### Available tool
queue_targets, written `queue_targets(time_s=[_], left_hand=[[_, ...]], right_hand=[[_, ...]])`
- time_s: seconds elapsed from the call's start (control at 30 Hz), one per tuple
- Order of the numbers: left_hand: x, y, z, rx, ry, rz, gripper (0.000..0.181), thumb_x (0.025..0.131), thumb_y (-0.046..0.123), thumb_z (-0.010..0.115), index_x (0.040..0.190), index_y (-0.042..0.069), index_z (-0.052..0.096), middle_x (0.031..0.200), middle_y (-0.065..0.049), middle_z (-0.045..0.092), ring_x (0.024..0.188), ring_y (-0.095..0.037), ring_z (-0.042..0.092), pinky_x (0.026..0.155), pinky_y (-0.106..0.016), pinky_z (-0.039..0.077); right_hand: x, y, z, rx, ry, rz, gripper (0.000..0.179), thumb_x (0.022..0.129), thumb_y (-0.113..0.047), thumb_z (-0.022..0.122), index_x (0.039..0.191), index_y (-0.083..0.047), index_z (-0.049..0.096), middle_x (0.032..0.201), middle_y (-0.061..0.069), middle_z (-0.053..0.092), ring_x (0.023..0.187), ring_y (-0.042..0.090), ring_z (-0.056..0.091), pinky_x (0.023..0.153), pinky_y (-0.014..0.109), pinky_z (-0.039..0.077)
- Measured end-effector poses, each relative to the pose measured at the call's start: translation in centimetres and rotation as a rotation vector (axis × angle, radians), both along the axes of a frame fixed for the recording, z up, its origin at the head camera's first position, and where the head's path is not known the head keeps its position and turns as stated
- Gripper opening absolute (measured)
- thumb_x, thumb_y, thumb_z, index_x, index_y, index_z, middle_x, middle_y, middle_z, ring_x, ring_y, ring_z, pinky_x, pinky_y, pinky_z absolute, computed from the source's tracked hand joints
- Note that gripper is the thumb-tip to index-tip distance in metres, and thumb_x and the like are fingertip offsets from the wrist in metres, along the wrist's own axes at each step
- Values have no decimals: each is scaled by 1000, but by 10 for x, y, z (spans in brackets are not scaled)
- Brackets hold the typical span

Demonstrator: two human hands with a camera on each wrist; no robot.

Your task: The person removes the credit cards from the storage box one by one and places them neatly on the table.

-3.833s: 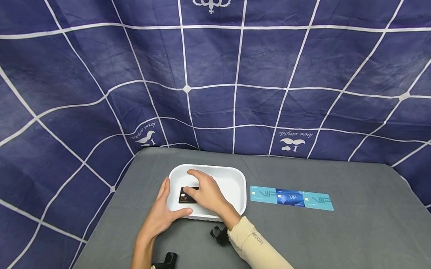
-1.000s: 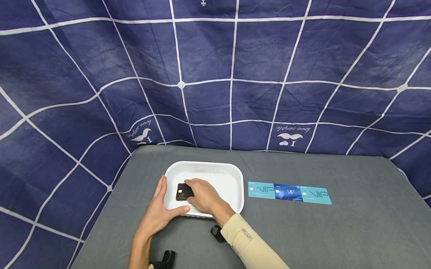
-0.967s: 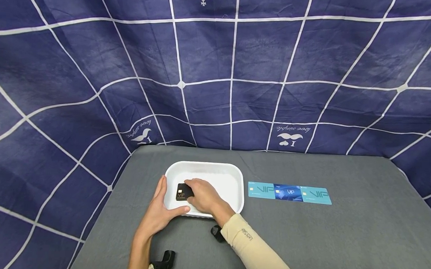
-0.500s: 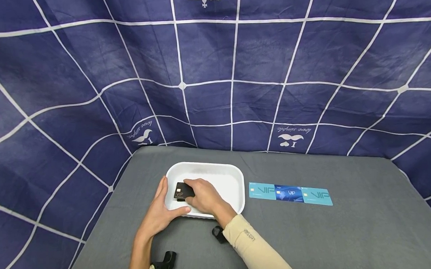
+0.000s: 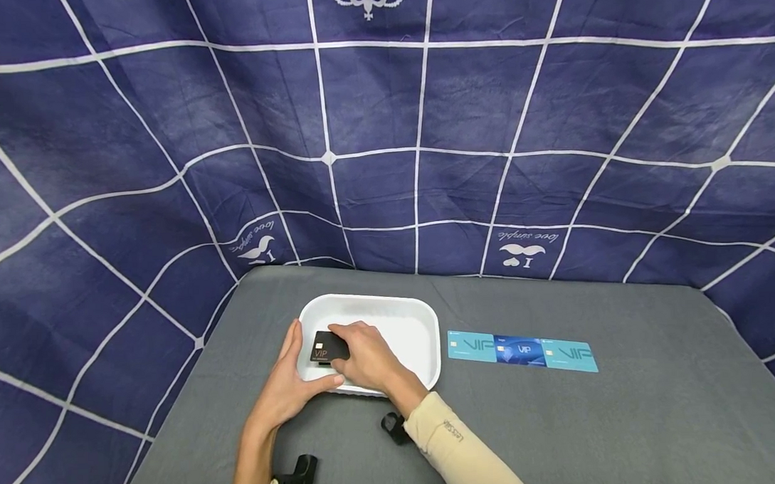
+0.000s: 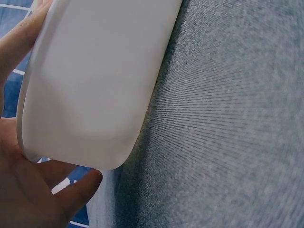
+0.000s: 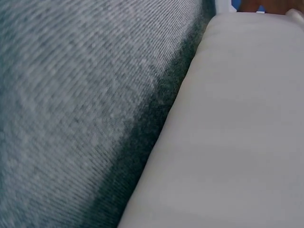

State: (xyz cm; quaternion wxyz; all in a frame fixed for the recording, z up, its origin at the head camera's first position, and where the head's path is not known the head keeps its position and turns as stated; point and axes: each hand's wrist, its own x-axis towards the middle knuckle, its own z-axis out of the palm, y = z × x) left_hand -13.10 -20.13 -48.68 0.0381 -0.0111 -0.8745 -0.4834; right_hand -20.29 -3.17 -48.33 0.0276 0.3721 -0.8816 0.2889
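In the head view a black VIP card [image 5: 328, 346] is pinched between the thumb and fingers of my right hand [image 5: 369, 356], inside a white plastic tray [image 5: 403, 327]. A dark edge shows just under that card, perhaps more cards; my hand covers its right end. My left hand [image 5: 290, 381] holds the tray's near left corner, thumb over the near rim and fingers along the left end. The left wrist view shows this hand [image 6: 33, 190] against the tray's outer wall [image 6: 99, 85]. In the right wrist view the tray's side [image 7: 232, 118] fills the right half, and the card is hidden.
Right of the tray, a teal VIP card [image 5: 471, 346], a blue VIP card [image 5: 521, 350] and another teal card [image 5: 569, 355] lie edge to edge in a row. All rest on a grey cloth surface [image 5: 624, 419]. A blue checked curtain [image 5: 386, 192] hangs behind.
My right hand, hovering with fingers spread over the black card at first, now pinches it. The card has shifted slightly left, exposing the dark edge beneath. The left hand stays at the tray.
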Motion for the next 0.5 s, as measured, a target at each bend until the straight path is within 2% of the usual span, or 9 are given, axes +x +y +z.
queue_targets(time_s=[0.5], left_hand=[[0, 0, -2, 11, 7, 8, 128, 71, 35, 90, 157, 0, 3, 162, -23, 1, 148, -37, 3, 114, -57, 12]], right_hand=[[5, 3, 5, -48, -17, -12, 55, 82, -16, 74, 134, -5, 61, 123, 3, 67, 116, 18, 57, 100, 34, 42]])
